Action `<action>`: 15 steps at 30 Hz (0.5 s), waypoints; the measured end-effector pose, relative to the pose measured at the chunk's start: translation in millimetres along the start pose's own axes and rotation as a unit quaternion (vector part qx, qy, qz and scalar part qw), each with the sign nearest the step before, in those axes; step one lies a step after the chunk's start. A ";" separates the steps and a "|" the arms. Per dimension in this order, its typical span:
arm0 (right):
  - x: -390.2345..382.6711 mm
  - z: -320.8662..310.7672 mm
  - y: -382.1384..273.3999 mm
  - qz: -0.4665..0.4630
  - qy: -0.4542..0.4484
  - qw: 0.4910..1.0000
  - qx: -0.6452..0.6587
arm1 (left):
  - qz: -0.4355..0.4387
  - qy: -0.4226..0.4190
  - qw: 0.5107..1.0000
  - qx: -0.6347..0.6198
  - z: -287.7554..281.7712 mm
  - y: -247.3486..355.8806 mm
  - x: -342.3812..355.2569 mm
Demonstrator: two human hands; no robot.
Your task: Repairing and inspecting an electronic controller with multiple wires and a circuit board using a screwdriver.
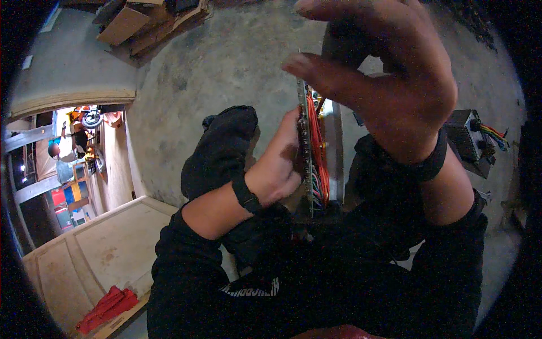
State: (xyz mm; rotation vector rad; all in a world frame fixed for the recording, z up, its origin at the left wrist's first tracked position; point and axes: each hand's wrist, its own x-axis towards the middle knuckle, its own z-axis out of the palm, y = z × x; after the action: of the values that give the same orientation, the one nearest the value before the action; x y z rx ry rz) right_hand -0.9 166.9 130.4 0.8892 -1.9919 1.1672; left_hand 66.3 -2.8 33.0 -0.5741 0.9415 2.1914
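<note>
gripping a thin grey orange-wired board (306,158) is the left hand (279,164); the right hand (403,79), one o'clock, gapes wide; white-lettered black clothing (316,288), six o'clock.

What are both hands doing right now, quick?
Left hand: closed, holding the wired board.
Right hand: open, thumb and finger apart; too shadowed to tell if anything's inside.

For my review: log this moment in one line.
Left hand: holding board on edge | Right hand: near board's far end, grip unclear | Beside board: orange wires
</note>
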 end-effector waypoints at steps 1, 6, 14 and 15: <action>0.1 -4.9 -0.2 -0.012 -0.026 0.998 -0.050 | 0.019 0.015 1.000 0.019 9.2 1.2 -4.1; -11.0 13.0 25.3 -0.032 -0.051 0.998 0.025 | 0.048 -0.031 0.998 0.015 -4.1 -2.2 0.0; -2.4 4.2 15.7 0.003 -0.044 0.988 0.147 | -0.013 0.048 0.998 0.028 -10.4 8.4 5.6; -2.4 2.5 22.5 -0.019 -0.069 0.983 0.169 | -0.013 0.052 0.998 0.028 -13.9 10.0 3.9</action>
State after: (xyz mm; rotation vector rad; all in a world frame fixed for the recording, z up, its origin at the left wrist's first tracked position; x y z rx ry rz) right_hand -18.2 173.6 117.2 1.2003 -1.9043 1.4842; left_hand 58.2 -16.7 26.2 -0.6751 1.0407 2.1222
